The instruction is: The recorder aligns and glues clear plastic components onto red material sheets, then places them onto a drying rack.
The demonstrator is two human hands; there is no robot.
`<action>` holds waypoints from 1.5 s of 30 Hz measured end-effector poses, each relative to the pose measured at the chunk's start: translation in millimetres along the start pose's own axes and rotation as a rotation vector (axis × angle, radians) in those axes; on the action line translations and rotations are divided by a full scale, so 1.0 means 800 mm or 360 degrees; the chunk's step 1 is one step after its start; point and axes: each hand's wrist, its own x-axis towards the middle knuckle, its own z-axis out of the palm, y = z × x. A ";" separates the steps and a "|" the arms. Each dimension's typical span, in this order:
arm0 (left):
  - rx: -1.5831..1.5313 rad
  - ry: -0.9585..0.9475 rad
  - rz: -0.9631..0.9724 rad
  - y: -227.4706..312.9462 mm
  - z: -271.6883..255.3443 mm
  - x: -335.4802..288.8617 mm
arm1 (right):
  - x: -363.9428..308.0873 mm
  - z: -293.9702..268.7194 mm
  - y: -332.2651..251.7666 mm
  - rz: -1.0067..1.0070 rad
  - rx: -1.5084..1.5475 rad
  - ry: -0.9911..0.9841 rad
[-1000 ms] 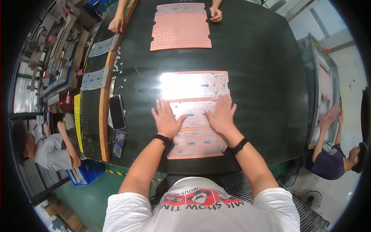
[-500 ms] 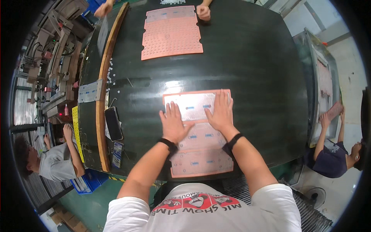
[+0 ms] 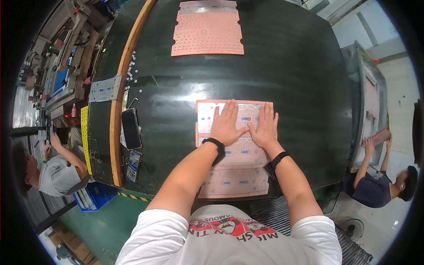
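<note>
In front of me on the dark green table lies a pink board (image 3: 262, 192) with three rectangular translucent sheets laid along it. My left hand (image 3: 227, 125) rests flat on the farthest sheet (image 3: 204, 112), fingers stretched forward. Beside it my right hand (image 3: 266, 126) presses flat on the right part of the same sheet, its thumb close to the left thumb. Small blue marks and round holes show on the middle sheet (image 3: 247, 153) and the nearest sheet (image 3: 234, 182). The palms hide part of the farthest sheet.
Another pink board (image 3: 207, 35), studded and with one sheet at its far end, lies farther off. A wooden bar (image 3: 115, 132) runs along the left, with a phone (image 3: 130, 128), small white discs and a sheet (image 3: 104, 89) near it. People work at left and right.
My left hand has slid right across the farthest sheet, toward my right hand. Another person's hands at the far end have left the view, which has shifted slightly.
</note>
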 end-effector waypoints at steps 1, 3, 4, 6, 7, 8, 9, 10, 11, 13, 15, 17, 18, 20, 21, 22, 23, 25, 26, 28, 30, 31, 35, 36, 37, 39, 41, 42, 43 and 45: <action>0.0049 -0.0066 -0.0061 -0.006 -0.007 -0.004 | 0.002 -0.005 -0.005 -0.0004 -0.0007 0.0008; 0.0081 -0.0058 -0.0139 -0.023 -0.015 -0.014 | 0.005 -0.013 -0.018 0.0170 -0.0090 -0.0136; 0.0112 -0.0062 -0.0224 -0.028 -0.018 -0.018 | 0.010 -0.014 -0.027 0.0169 -0.0102 -0.0130; 0.0156 -0.0039 -0.0238 -0.029 -0.023 -0.025 | 0.020 -0.014 -0.038 0.0455 -0.0153 -0.0132; 0.0215 -0.0061 -0.0278 -0.030 -0.029 -0.027 | 0.020 -0.004 -0.029 0.0307 -0.0140 0.0007; 0.0277 -0.0079 -0.0322 -0.033 -0.033 -0.026 | 0.022 -0.001 -0.020 0.0319 -0.0153 0.0016; 0.0257 -0.0082 -0.0343 -0.037 -0.038 -0.027 | 0.023 0.000 -0.012 0.0222 -0.0069 0.0032; 0.0250 -0.0089 -0.0329 -0.040 -0.041 -0.030 | 0.020 0.000 -0.008 0.0129 0.0021 0.0038; 0.0231 -0.0068 -0.0355 -0.043 -0.043 -0.031 | 0.024 -0.002 -0.005 0.0219 -0.0039 0.0029; 0.0245 -0.0098 -0.0424 -0.050 -0.048 -0.036 | 0.024 0.001 0.012 0.0318 -0.0009 0.0056; 0.0261 -0.0068 -0.0456 -0.064 -0.046 -0.042 | 0.019 0.000 0.028 0.0454 0.0006 0.0012; 0.0314 -0.0116 -0.0564 -0.072 -0.054 -0.049 | 0.016 -0.004 0.046 0.0440 0.0089 -0.0063; 0.0315 -0.0108 -0.0550 -0.078 -0.054 -0.053 | 0.016 -0.005 0.057 0.0420 0.0165 -0.0147; 0.0269 -0.0083 -0.0641 -0.099 -0.051 -0.067 | 0.023 -0.008 0.081 0.0441 0.0226 0.0015; 0.0206 -0.0005 -0.0618 -0.109 -0.052 -0.081 | 0.024 -0.018 0.091 0.0542 0.0718 0.0071; 0.0202 0.0010 -0.0621 -0.121 -0.049 -0.098 | 0.024 -0.027 0.093 0.0631 0.1208 0.0124; 0.0132 0.0042 -0.0582 -0.134 -0.048 -0.117 | 0.024 -0.044 0.081 0.0656 0.0901 0.0170; 0.0034 0.0120 -0.0520 -0.144 -0.046 -0.156 | 0.022 -0.062 0.060 0.0714 0.0870 0.0074; 0.0030 0.0140 -0.0548 -0.147 -0.047 -0.178 | 0.021 -0.078 0.036 0.0787 0.0845 -0.0029; -0.0022 0.0160 -0.0441 -0.148 -0.048 -0.219 | 0.021 -0.093 -0.010 0.0517 0.0913 -0.0021; -0.0049 0.0238 -0.0442 -0.148 -0.047 -0.259 | 0.034 -0.097 -0.073 0.0343 0.0945 -0.0257; -0.0054 0.0191 -0.0420 -0.146 -0.050 -0.276 | 0.041 -0.078 -0.096 0.0232 0.0933 -0.0242; -0.0051 0.0248 -0.0426 -0.147 -0.048 -0.318 | 0.067 -0.010 -0.185 -0.0060 0.0912 -0.0172; -0.0071 0.0290 -0.0429 -0.148 -0.046 -0.319 | 0.074 -0.005 -0.201 0.0022 0.0755 -0.0321; -0.0040 0.0330 -0.0418 -0.146 -0.046 -0.317 | 0.080 0.001 -0.214 0.0106 0.0598 -0.0469; -0.0055 0.0339 -0.0423 -0.142 -0.050 -0.311 | 0.083 0.024 -0.216 0.0028 0.0467 -0.0151; -0.0079 0.0364 -0.0401 -0.142 -0.051 -0.313 | 0.081 0.033 -0.221 -0.0031 0.0276 0.0145; -0.0087 0.0359 -0.0414 -0.142 -0.052 -0.315 | 0.082 0.036 -0.221 -0.0036 0.0272 0.0130; -0.0111 0.0363 -0.0410 -0.142 -0.053 -0.312 | 0.087 0.034 -0.220 -0.0063 0.0233 0.0088; -0.0139 0.0366 -0.0406 -0.143 -0.052 -0.311 | 0.091 0.032 -0.222 -0.0039 0.0177 -0.0023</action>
